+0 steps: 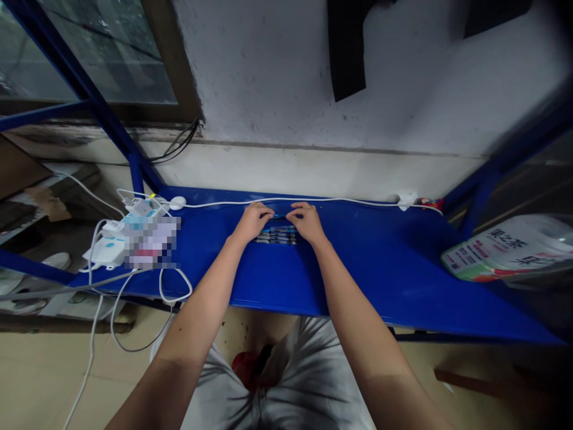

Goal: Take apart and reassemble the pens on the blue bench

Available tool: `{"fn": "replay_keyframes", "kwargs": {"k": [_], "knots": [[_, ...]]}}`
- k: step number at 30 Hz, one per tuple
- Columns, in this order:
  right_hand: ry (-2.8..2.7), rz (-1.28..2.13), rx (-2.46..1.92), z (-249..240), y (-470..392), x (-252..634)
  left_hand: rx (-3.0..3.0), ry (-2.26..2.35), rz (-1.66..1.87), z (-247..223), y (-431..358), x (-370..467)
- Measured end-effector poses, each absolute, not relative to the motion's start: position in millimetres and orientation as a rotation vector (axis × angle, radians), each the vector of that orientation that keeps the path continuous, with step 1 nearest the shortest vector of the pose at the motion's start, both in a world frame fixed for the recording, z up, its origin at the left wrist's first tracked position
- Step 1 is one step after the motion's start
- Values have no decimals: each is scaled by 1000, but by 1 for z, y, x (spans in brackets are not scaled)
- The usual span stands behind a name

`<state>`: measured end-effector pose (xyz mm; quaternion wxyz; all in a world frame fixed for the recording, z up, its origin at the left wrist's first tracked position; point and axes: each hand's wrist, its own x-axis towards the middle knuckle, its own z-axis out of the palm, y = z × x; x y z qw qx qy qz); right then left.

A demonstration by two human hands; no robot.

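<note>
Several slim pens (276, 236) lie side by side in a small stack on the blue shelf top (367, 257). Just beyond them, a blue-and-dark pen (279, 217) spans the gap between my two hands. My left hand (256, 220) is closed, thumb and fingertips pinching this pen's left end. At its right end, my right hand (307, 220) pinches it in the same way. Fingers partly cover both ends of the pen. The lower pens lie between my wrists and are partly hidden by my right hand.
White power strips and chargers (107, 245) with tangled cables sit at the left. A white cable (286, 200) runs along the back edge. A large labelled bottle (510, 248) lies at the right, near crumpled tissue (406, 200). Blue frame posts (136, 173) rise at the sides.
</note>
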<state>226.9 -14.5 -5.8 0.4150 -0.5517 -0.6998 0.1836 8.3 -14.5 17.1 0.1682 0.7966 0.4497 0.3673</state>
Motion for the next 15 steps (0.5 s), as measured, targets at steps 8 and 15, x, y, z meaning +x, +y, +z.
{"fn": "replay_keyframes", "kwargs": {"k": [8, 15], "knots": [[-1928, 506, -1478, -11, -16, 246, 2336, 1416, 953, 16, -20, -6], [-1942, 446, -1505, -17, -13, 247, 2379, 1433, 918, 11, -20, -2]]}}
